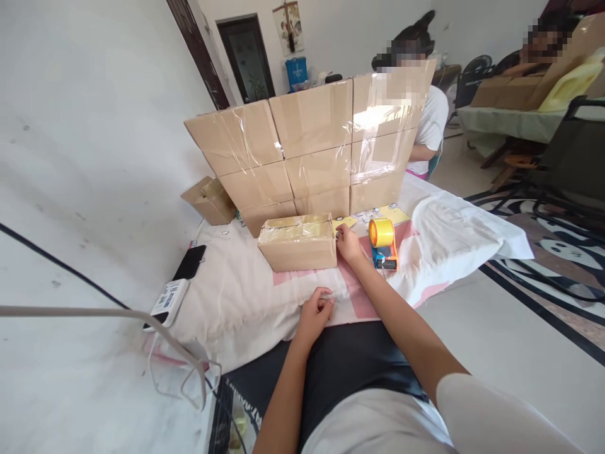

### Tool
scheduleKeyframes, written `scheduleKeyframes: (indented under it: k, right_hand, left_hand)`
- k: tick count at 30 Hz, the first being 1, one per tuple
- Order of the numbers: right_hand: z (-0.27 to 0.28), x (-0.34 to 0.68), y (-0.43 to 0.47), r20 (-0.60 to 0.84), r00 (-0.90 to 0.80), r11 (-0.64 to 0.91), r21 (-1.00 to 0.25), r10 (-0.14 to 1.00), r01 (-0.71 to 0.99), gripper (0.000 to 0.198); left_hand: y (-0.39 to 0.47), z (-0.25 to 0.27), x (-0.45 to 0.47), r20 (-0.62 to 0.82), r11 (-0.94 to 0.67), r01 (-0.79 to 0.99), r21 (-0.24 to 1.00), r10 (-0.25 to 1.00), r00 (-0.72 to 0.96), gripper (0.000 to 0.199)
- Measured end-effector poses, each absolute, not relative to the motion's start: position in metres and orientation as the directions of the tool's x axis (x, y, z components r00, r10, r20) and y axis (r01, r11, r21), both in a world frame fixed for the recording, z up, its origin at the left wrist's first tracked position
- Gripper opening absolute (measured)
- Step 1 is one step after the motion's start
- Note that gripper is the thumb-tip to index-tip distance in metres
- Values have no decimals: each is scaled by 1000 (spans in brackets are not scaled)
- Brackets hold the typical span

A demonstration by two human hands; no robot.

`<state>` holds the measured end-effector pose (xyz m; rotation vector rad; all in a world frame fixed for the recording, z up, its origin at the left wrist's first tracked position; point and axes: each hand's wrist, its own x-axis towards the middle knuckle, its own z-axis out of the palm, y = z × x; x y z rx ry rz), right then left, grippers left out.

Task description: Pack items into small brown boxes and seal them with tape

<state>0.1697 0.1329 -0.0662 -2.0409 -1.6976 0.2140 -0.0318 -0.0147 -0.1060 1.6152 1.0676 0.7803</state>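
A cardboard box (302, 251) with clear tape along its top lies on the cloth-covered table in front of me. Against its right end is my right hand (348, 244), fingers bent together near the upper corner; whatever they pinch is too small to make out. My left hand (316, 312) rests at the table's near edge, holding nothing visible, with its fingers loosely curled and apart. To the right of the box stands a tape dispenser (385, 252), blue and orange, carrying a yellow roll of tape (380, 232).
Behind the box rises a wall of stacked, taped cardboard boxes (316, 120). An open carton (210, 200) sits left of it. A black phone (190, 261) and a white device (169, 301) lie by the wall. One person (432, 120) sits behind the stack, another farther right.
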Motion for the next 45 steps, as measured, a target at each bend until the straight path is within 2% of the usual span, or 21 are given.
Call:
scheduleKeyframes:
  k: [5, 13, 16, 19, 22, 45]
  right_hand:
    - [-68, 169, 132, 193, 243, -120, -495, 950, 860, 44]
    - [-56, 171, 116, 284, 458, -268, -516, 842, 814, 52]
    - [-58, 168, 116, 277, 385, -231, -458, 881, 858, 49]
    - [-64, 164, 119, 168, 296, -219, -366, 940, 905, 43]
    - [-69, 164, 121, 111, 281, -231, -331, 953, 915, 41]
    - [-68, 166, 120, 133, 301, -234, -374, 944, 897, 31]
  left_hand:
    - [-15, -106, -32, -13, -103, 273, 957, 920, 392, 24]
    - [-15, -112, -32, -5, -101, 262, 960, 927, 376, 26]
    - [-15, -114, -31, -1, -104, 263, 959, 929, 371, 25]
    - [-15, -114, -31, 3, -109, 267, 957, 930, 366, 23]
    - [-15, -114, -31, 10, -113, 259, 959, 928, 371, 23]
    - [-15, -115, -31, 11, -116, 262, 958, 929, 370, 23]
